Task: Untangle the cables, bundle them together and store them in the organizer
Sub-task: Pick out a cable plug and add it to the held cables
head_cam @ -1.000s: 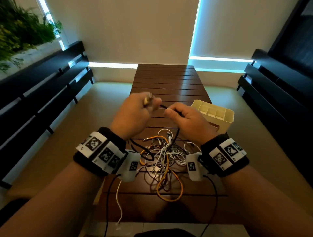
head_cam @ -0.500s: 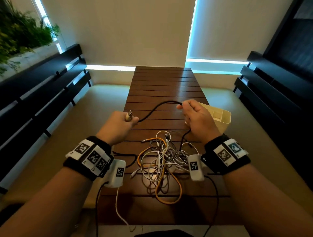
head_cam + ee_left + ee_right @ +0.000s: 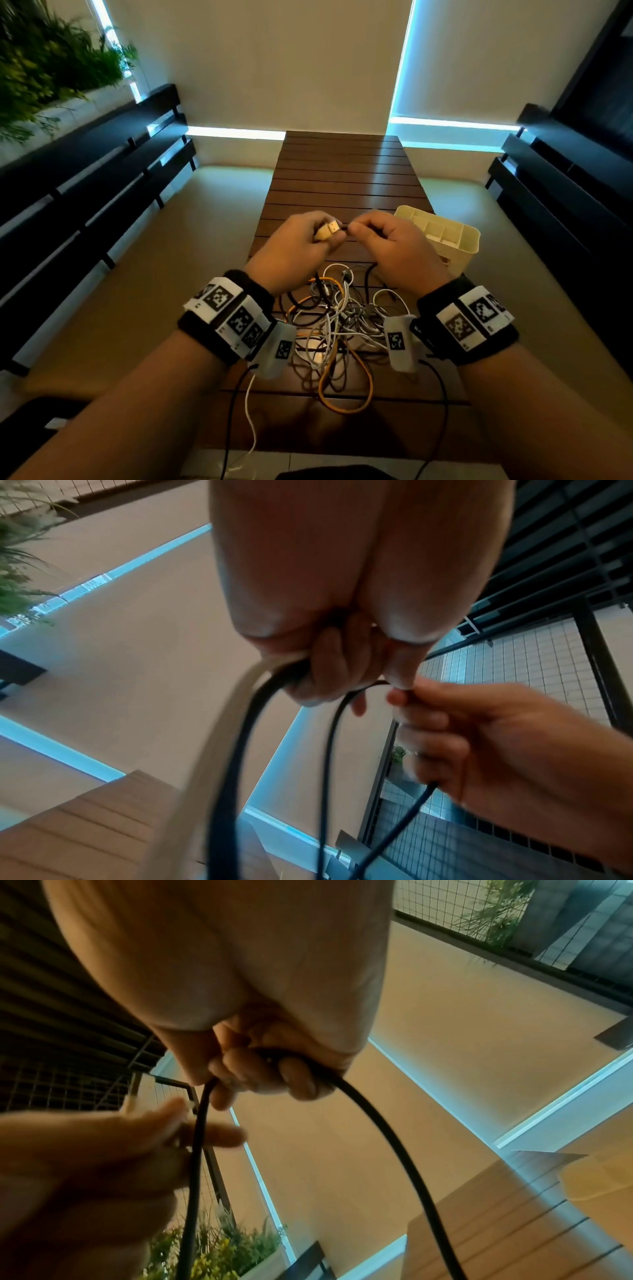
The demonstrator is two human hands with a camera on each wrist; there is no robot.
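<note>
A tangle of white, grey, black and orange cables point(image 3: 339, 322) lies on the wooden slat table point(image 3: 342, 171). Above it, my left hand point(image 3: 301, 246) grips the plug end point(image 3: 330, 229) of a black cable point(image 3: 236, 750) with loops gathered in its fist. My right hand point(image 3: 387, 240) pinches the same black cable point(image 3: 377, 1118) just beside the left fingertips. The cable hangs from both hands down toward the pile. A cream organizer point(image 3: 442, 236) with several compartments stands at the right, behind my right hand.
Dark slatted benches point(image 3: 85, 192) run along both sides of the table. Green plants point(image 3: 51, 68) fill the upper left. Black wrist-camera leads point(image 3: 236, 411) hang off the table's near edge.
Half a second ago my hands were spread apart with the black cable stretched between them. They have come together again, the right hand bringing the cable to the left fist.
</note>
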